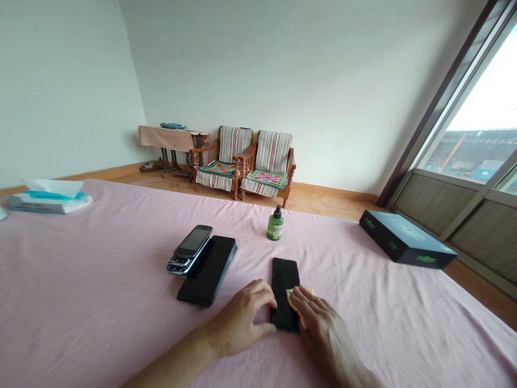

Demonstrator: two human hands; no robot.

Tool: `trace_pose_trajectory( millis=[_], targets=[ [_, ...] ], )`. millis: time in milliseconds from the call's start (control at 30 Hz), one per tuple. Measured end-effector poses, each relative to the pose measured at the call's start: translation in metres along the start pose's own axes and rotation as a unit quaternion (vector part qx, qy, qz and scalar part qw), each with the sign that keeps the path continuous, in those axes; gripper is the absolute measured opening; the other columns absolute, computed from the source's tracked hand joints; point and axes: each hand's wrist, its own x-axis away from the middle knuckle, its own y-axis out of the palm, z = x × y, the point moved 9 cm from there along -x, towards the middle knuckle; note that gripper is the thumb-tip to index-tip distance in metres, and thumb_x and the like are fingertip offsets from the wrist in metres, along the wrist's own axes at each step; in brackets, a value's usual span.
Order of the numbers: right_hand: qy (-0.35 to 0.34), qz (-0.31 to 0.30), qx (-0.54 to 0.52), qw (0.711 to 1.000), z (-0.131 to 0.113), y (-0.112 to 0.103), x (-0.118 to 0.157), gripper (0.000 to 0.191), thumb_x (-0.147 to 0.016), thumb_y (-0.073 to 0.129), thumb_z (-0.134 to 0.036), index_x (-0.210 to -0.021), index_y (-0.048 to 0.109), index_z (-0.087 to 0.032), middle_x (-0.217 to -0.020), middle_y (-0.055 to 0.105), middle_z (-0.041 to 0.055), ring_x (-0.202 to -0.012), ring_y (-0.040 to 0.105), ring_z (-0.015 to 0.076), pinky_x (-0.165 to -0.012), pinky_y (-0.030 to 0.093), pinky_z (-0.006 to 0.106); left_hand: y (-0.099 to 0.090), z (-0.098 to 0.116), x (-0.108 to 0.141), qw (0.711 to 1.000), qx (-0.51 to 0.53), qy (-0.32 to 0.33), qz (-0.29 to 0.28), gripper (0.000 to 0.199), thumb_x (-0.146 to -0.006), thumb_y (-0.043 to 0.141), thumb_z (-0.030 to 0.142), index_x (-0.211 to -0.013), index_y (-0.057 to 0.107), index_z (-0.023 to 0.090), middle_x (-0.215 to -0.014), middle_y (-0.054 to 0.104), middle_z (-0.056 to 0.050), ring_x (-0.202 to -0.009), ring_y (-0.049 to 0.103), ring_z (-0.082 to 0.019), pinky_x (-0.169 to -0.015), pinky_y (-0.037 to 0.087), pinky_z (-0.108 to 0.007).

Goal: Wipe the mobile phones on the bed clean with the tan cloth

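A black phone [285, 275] lies flat on the pink cloth [133, 334], its screen facing up. At its left edge rests my left hand [246, 318], fingers curved and thumb apart, with the fingertips touching the phone's side. My right hand [319, 320] presses a yellowish cloth [290, 296] against the right part of the screen, fingers together over it. Left of them lie a larger black phone [210, 272] and a stack of older phones [193, 242] that overlaps its left side. Beyond the phone stands a green bottle [275, 225] with a black top.
A black box [407, 240] sits at the right of the pink surface, and a tissue pack [50, 198] at the far left. Behind the surface are two wooden chairs [266, 178], a covered small table [167, 138] and a window at the right.
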Motion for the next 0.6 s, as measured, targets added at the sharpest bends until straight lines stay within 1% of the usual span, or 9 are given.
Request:
trace_pose_trajectory(
  millis=[100, 200, 300, 400, 467, 600],
  targets=[
    [0.021, -0.032, -0.019, 0.999, 0.005, 0.004, -0.006, 0.049, -0.077, 0.035, 0.001, -0.115, 0.064, -0.015, -0.118, 0.066, 0.0107, -0.109, 0.062, 0.0235, -0.092, 0.049, 0.04, -0.001, 0.0, 0.0, 1.0, 0.006, -0.001, 0.005, 0.034, -0.066, 0.076, 0.007, -0.092, 0.06, 0.022, -0.104, 0.057, -0.002, -0.099, 0.054, -0.019, -0.089, 0.043, -0.03],
    [0.042, -0.071, -0.036, 0.996, 0.012, 0.009, -0.015, 0.053, -0.075, 0.039, 0.001, -0.118, 0.061, -0.018, -0.123, 0.064, 0.008, -0.115, 0.057, 0.0221, -0.104, 0.037, 0.044, -0.003, -0.002, 0.001, 1.0, 0.002, -0.008, 0.015, 0.04, -0.064, 0.077, 0.007, -0.096, 0.06, 0.022, -0.106, 0.056, -0.002, -0.101, 0.053, -0.019, -0.091, 0.042, -0.03],
    [0.049, -0.097, -0.041, 0.993, 0.019, 0.011, -0.028, 0.053, -0.074, 0.039, 0.002, -0.118, 0.061, -0.019, -0.12, 0.065, 0.0065, -0.117, 0.055, 0.0205, -0.11, 0.025, 0.046, -0.004, -0.004, 0.0, 1.0, -0.017, -0.021, 0.016, 0.043, -0.061, 0.081, 0.01, -0.096, 0.06, 0.022, -0.104, 0.058, -0.002, -0.102, 0.051, -0.021, -0.092, 0.041, -0.034],
    [0.047, -0.114, -0.041, 0.992, 0.025, 0.014, -0.041, 0.052, -0.077, 0.037, 0.002, -0.117, 0.062, -0.021, -0.116, 0.068, 0.0046, -0.116, 0.056, 0.0187, -0.113, 0.016, 0.047, -0.005, -0.005, -0.001, 0.999, -0.023, -0.028, 0.014, 0.042, -0.06, 0.082, 0.012, -0.095, 0.06, 0.022, -0.107, 0.058, -0.003, -0.105, 0.05, -0.022, -0.095, 0.04, -0.035],
    [0.047, -0.122, -0.039, 0.991, 0.03, 0.018, -0.048, 0.052, -0.079, 0.037, 0.001, -0.118, 0.061, -0.022, -0.117, 0.067, 0.0043, -0.116, 0.056, 0.018, -0.113, 0.013, 0.046, -0.005, -0.007, -0.001, 0.999, -0.021, -0.036, 0.013, 0.042, -0.06, 0.081, 0.012, -0.095, 0.06, 0.022, -0.111, 0.057, -0.004, -0.108, 0.05, -0.023, -0.096, 0.039, -0.036],
    [0.065, -0.135, -0.023, 0.988, 0.041, 0.027, -0.055, 0.051, -0.081, 0.037, -0.001, -0.121, 0.059, -0.021, -0.124, 0.063, 0.0065, -0.12, 0.053, 0.0188, -0.112, 0.014, 0.045, -0.004, -0.009, 0.0, 0.999, -0.014, -0.047, 0.002, 0.041, -0.061, 0.08, 0.012, -0.096, 0.06, 0.022, -0.116, 0.054, -0.005, -0.113, 0.048, -0.023, -0.1, 0.037, -0.036]
  ],
)
